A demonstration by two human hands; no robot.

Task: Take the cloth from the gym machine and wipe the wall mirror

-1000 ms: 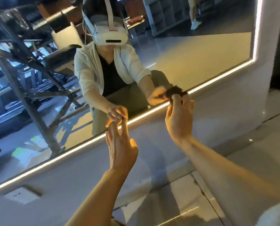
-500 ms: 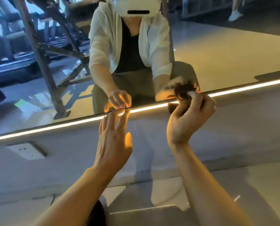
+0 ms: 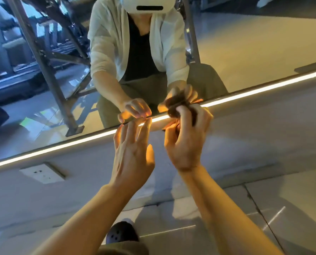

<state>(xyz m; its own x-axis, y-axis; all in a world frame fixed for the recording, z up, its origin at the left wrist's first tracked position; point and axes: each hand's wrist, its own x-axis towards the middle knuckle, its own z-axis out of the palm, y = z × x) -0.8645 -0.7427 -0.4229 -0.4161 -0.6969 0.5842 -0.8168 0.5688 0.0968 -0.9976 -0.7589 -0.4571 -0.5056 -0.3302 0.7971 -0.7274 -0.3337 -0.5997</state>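
Observation:
The wall mirror (image 3: 245, 48) fills the upper part of the head view, its lower edge lined by a glowing light strip (image 3: 255, 90). My right hand (image 3: 186, 142) grips a small dark brown cloth (image 3: 173, 112), bunched up and held against the mirror's bottom edge. My left hand (image 3: 133, 151) has straight, spread fingers whose tips touch the glass just above the light strip, a little left of the cloth. Both hands and the cloth are mirrored in the glass.
The mirror reflects a metal gym machine frame (image 3: 43, 57) and a crouching person. Below the mirror runs a grey wall band with a white socket plate (image 3: 42, 173). Tiled floor (image 3: 291, 203) lies at the lower right, and a dark shoe (image 3: 120, 234) shows near the bottom.
The view has dropped and moved closer to the mirror's lower edge. My right hand has bunched the cloth tighter and shifted left toward my left hand, which stays with its fingertips on the glass.

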